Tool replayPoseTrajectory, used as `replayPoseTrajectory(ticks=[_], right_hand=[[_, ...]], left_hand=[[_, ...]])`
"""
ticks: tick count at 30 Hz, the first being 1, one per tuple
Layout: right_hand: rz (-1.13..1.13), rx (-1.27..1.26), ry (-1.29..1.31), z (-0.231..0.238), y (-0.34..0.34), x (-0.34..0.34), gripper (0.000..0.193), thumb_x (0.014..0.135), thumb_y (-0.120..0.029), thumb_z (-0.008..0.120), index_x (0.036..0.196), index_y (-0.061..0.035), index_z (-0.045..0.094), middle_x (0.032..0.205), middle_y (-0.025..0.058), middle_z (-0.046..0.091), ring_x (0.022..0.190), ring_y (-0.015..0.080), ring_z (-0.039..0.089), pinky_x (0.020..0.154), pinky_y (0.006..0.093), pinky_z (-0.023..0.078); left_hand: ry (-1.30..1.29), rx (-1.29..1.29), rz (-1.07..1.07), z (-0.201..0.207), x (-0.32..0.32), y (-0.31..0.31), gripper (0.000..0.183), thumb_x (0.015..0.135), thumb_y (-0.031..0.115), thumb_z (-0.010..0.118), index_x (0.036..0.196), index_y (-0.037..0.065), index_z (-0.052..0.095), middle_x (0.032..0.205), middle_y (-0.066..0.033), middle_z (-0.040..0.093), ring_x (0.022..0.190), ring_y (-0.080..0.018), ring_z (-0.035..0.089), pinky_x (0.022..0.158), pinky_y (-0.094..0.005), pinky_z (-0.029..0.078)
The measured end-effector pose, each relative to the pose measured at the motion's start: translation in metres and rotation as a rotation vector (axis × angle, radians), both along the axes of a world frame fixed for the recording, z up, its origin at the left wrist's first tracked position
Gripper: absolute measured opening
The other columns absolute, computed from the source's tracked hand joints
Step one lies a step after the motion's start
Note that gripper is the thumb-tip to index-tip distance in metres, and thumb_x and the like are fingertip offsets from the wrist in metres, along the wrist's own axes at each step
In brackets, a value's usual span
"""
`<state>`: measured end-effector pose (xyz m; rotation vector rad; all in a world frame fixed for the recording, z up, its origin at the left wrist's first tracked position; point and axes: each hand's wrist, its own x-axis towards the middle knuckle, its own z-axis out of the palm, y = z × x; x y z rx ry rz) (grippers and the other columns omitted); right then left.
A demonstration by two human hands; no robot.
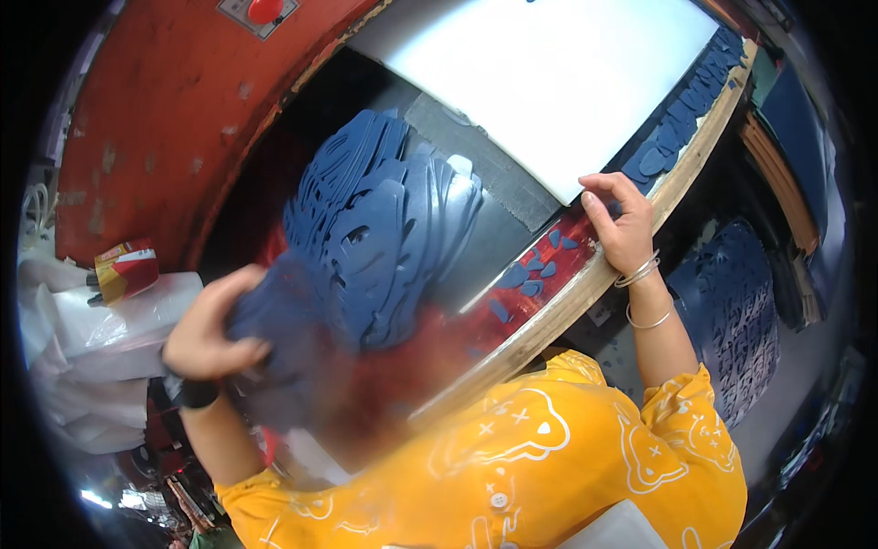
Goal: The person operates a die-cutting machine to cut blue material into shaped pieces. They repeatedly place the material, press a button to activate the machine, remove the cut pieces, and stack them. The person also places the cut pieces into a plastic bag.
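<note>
Thumb and fingers of my left hand (215, 320) close round a stack of dark blue cut foam pieces (293, 339), which is smeared by motion. Just right of it, a large pile of blue foam sole-shaped pieces (375, 229) lies on the red machine bed, some with slots cut in them. My right hand (624, 224) is at the near corner of a bright white board (549, 82). Its fingers are curled, thumb close to the index finger; whether anything is between them is hidden. Small blue offcuts (530, 274) lie beside it on the red surface.
A wooden rail (549, 320) runs along the near edge, with more blue scraps (677, 128) heaped beyond my right hand. At left stand a red machine panel (155, 128) with a red button (265, 9) and white plastic wrapping (101, 339). A perforated blue sheet (732, 311) hangs at right.
</note>
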<state>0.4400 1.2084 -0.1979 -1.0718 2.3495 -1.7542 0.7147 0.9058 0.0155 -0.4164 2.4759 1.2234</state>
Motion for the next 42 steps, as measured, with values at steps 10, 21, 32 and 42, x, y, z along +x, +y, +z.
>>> replayPoseTrajectory(ticks=[10, 21, 32, 42], right_hand=[[-0.074, 0.088, -0.055, -0.018, -0.004, 0.010, 0.019, 0.080, -0.022, 0.062, 0.093, -0.0088, 0.066, 0.093, 0.0139, 0.064, 0.085, 0.0330, 0.062, 0.076, 0.0413, 0.051], [-0.065, 0.062, 0.066, -0.009, -0.003, 0.024, 0.014, 0.081, -0.015, 0.056, 0.088, -0.0055, 0.065, 0.089, 0.0122, 0.064, 0.087, 0.0311, 0.062, 0.076, 0.0405, 0.049], [-0.156, -0.228, 0.105, -0.022, -0.003, 0.100, 0.011, 0.077, -0.015, 0.064, 0.084, -0.0063, 0.065, 0.082, 0.0096, 0.064, 0.079, 0.0287, 0.063, 0.071, 0.0382, 0.049], [0.216, -0.473, 0.638, 0.057, -0.052, 0.219, 0.087, 0.069, -0.061, 0.073, 0.123, 0.0045, 0.053, 0.119, 0.0270, 0.057, 0.112, 0.0391, 0.055, 0.097, 0.0446, 0.045]], left_hand=[[0.215, -0.356, -0.292, -0.127, -0.072, -0.049, 0.080, 0.064, 0.007, 0.068, 0.139, 0.001, 0.041, 0.137, -0.0231, 0.044, 0.130, -0.0345, 0.041, 0.107, -0.0407, 0.033], [0.391, -0.514, -0.520, -0.124, -0.051, -0.033, 0.087, 0.064, 0.007, 0.066, 0.144, 0.005, 0.032, 0.132, -0.0217, 0.039, 0.125, -0.0326, 0.038, 0.108, -0.0431, 0.028], [0.115, -0.278, -0.222, -0.096, -0.013, 0.052, 0.108, 0.061, 0.009, 0.083, 0.148, 0.006, 0.018, 0.145, -0.0248, 0.031, 0.135, -0.0348, 0.031, 0.111, -0.0469, 0.027], [0.254, -0.226, -0.229, -0.116, 0.014, 0.076, 0.105, 0.063, 0.008, 0.082, 0.147, 0.004, 0.019, 0.144, -0.0244, 0.032, 0.134, -0.0342, 0.033, 0.110, -0.0464, 0.029]])
